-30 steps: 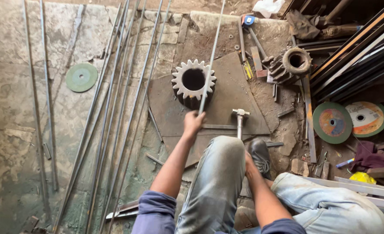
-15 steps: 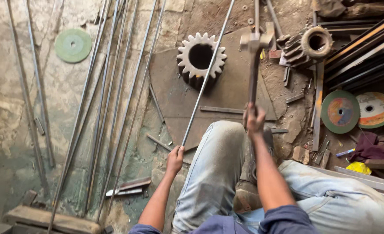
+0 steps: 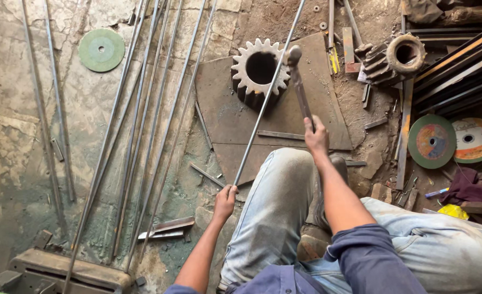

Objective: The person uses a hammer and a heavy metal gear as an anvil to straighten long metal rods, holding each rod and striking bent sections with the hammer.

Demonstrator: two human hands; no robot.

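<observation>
I am sitting on the floor of a workshop and looking down at my two hands. My left hand [image 3: 226, 197] is closing its fingers around the near end of a long thin steel rod [image 3: 265, 98]. The rod is running away from me, up across a flat steel plate [image 3: 224, 117], and it is passing over the rim of a big toothed gear [image 3: 260, 68] that is standing on that plate. My right hand [image 3: 316, 136] is gripping tightly the handle of a hammer [image 3: 300, 87], fingers wrapped all around it. The hammer head is pointing away from me and is lying in the view just beside the rod, at the right edge of the gear (whether the head is touching the rod or the gear, I cannot tell from here).

My knee in light blue jeans [image 3: 284, 207] is being between my two arms, and my shoe [image 3: 336, 163] is resting near the edge of the plate.

To the left of the plate, many other long rods [image 3: 143, 136] are lying on the stained concrete floor, nearly parallel to each other. A green round disc [image 3: 101, 50] is lying further left, well apart from them. On the right, a second, darker gear [image 3: 396, 57] is lying on its side, and two more round discs [image 3: 453, 140] are lying side by side near a stack of metal bars [image 3: 459, 71].
</observation>
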